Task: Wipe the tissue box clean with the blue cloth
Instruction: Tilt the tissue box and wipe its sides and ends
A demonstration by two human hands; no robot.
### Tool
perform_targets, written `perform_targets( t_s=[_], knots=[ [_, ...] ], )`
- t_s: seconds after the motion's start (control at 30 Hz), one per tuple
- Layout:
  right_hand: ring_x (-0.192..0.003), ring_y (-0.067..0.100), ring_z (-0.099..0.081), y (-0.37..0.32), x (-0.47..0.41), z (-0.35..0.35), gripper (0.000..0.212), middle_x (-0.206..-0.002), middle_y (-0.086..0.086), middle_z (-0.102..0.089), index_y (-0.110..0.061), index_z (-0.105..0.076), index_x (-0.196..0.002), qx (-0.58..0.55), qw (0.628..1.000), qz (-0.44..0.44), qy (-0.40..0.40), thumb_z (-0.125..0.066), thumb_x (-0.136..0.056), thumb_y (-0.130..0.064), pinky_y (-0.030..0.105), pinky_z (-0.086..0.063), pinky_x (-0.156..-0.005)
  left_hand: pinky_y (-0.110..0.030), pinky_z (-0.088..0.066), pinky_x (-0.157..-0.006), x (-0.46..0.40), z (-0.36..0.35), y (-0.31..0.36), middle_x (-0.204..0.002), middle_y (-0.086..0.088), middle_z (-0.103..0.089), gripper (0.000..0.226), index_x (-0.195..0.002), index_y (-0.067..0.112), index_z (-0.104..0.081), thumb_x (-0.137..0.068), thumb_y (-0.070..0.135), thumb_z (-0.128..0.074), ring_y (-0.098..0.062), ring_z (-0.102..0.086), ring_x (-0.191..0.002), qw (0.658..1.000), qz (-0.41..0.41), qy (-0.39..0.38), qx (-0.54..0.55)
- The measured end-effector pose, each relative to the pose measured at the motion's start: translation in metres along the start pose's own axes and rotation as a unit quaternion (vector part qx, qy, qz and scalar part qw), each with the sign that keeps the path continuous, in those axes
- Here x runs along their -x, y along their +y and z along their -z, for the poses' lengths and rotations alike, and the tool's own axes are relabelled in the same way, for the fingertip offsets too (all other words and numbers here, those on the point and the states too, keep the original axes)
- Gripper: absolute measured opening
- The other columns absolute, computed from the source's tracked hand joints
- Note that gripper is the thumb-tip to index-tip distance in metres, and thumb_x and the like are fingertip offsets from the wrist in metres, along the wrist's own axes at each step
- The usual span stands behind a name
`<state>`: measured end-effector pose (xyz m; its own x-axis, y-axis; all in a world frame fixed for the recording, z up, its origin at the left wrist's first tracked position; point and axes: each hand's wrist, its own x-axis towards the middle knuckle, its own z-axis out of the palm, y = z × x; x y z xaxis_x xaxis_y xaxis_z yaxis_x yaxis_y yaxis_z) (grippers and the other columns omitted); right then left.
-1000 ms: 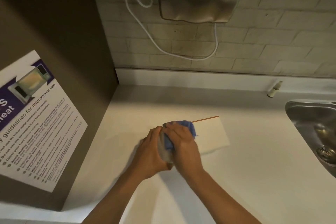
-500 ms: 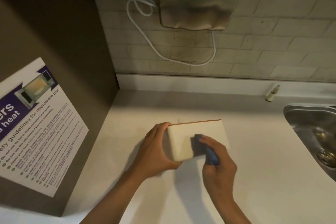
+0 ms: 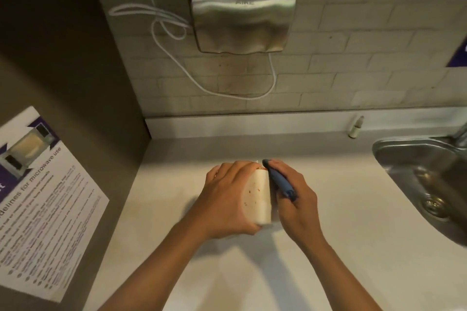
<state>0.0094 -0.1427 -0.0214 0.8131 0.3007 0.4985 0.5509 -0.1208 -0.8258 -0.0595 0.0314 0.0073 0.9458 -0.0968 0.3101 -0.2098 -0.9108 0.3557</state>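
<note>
Left hand (image 3: 227, 199) grip clasps tissue box (image 3: 259, 197); right hand (image 3: 295, 199) grip presses blue cloth (image 3: 279, 180) against it.

This is looking like a shared kitchenette or break room, the kind found in an office or campus building. A steel hand dryer (image 3: 243, 14) is hanging on the pale tiled wall (image 3: 366, 45), with its white cord (image 3: 177, 58) looping loose beside and beneath it. A printed notice (image 3: 43, 199) headed with guidelines for microwave use, showing a photo of a microwave, is sticking to the dark panel (image 3: 75, 70) on the left. A steel sink (image 3: 424, 184) is sitting sunk into the pale desk (image 3: 353, 247) at the right, and a small bottle (image 3: 356, 127) is standing against the upstand behind it.
</note>
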Motion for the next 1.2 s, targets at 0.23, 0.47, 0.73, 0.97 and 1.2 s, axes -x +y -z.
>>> perform_targets(
  t_s=[0.23,0.47,0.73,0.97,1.2],
  knots=[
    [-0.146,0.007,0.000,-0.008,-0.004,0.025,0.107,-0.159,-0.020,0.003,-0.042,-0.006,-0.151,0.095,0.958,-0.016,-0.268,-0.072,-0.068,-0.028,0.037,-0.023,-0.110,-0.036,-0.038,-0.108,-0.008,-0.001,0.000,-0.140,0.022,-0.039,0.102,-0.143,0.040,-0.030,-0.057,0.066,-0.078,-0.011,-0.042,-0.127,1.000,0.002,-0.016,0.005],
    [-0.144,0.001,0.003,0.001,-0.008,0.022,0.128,-0.152,-0.028,0.015,-0.045,0.006,-0.147,0.191,0.947,-0.035,-0.255,-0.081,-0.053,-0.051,0.026,-0.027,-0.107,-0.034,-0.038,-0.106,-0.011,-0.003,0.005,-0.139,0.024,-0.037,0.102,-0.142,0.043,-0.030,-0.057,0.068,-0.080,-0.008,-0.042,-0.125,1.000,0.003,-0.007,0.003],
    [-0.138,0.009,-0.027,0.005,-0.007,0.021,0.121,-0.147,-0.019,-0.022,-0.037,-0.016,-0.145,0.095,0.972,-0.031,-0.215,-0.091,-0.050,-0.045,0.025,-0.037,-0.105,-0.025,-0.003,-0.123,0.006,0.009,-0.011,-0.155,0.038,-0.007,0.132,-0.160,0.042,-0.003,-0.059,0.082,-0.077,0.013,-0.006,-0.145,0.999,0.002,-0.020,0.031],
    [-0.133,0.014,-0.039,0.010,-0.006,0.010,0.113,-0.143,-0.010,-0.036,-0.029,-0.022,-0.145,-0.008,0.971,-0.048,-0.233,-0.091,-0.057,-0.028,0.023,-0.045,-0.100,-0.026,-0.050,-0.101,0.025,0.020,-0.052,-0.146,0.037,-0.027,0.118,-0.148,0.055,-0.018,-0.055,0.068,-0.089,0.008,-0.036,-0.136,0.991,0.072,-0.049,0.099],
    [-0.135,0.008,-0.038,0.030,-0.001,0.018,0.113,-0.146,-0.015,-0.037,-0.034,-0.014,-0.150,-0.079,0.957,-0.114,-0.256,-0.089,-0.066,-0.024,0.020,-0.047,-0.095,-0.002,-0.045,-0.085,0.027,-0.001,-0.046,-0.140,0.035,-0.031,0.111,-0.143,0.055,-0.024,-0.054,0.068,-0.090,0.009,-0.038,-0.132,0.985,0.079,0.006,0.154]
  ],
)
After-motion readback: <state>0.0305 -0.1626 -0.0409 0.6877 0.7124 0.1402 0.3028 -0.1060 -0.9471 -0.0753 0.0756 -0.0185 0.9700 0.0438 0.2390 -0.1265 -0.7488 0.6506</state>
